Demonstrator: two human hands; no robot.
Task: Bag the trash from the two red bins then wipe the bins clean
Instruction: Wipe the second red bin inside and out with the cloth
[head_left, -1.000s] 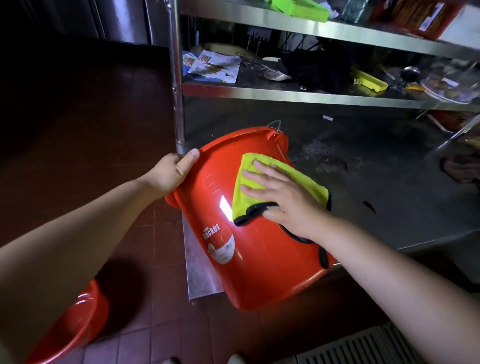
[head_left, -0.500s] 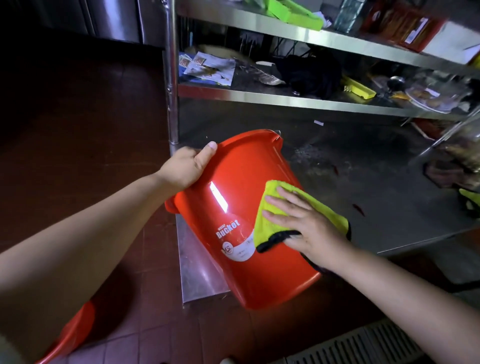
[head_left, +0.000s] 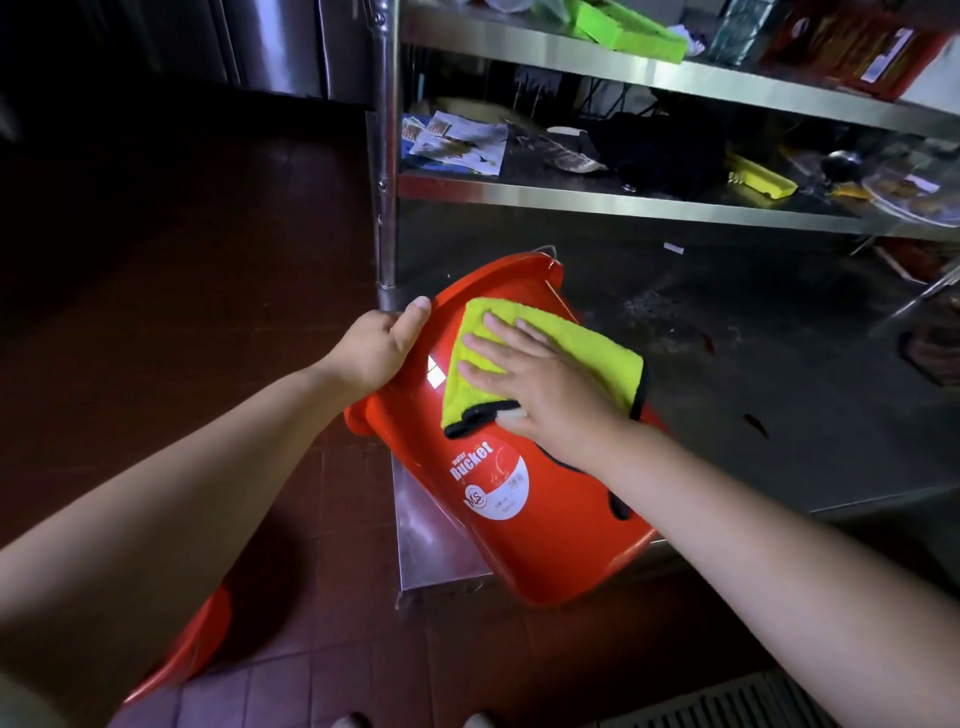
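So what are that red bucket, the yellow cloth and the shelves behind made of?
The red bucket looks like glossy moulded plastic: it shows a sharp light glare and a printed label. The yellow cloth seems a fuzzy microfibre-type fabric with dark stitched edging. The shelves look like brushed stainless steel, grey and dully reflective.

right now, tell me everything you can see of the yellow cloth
The yellow cloth looks like soft, fluffy microfibre with a black stitched edge, and seems folded. It lies flat against the outer wall of the tilted red bucket, near its rim and above the white label. The right hand presses it there with spread, straight fingers. Part of the black edge shows below the wrist.
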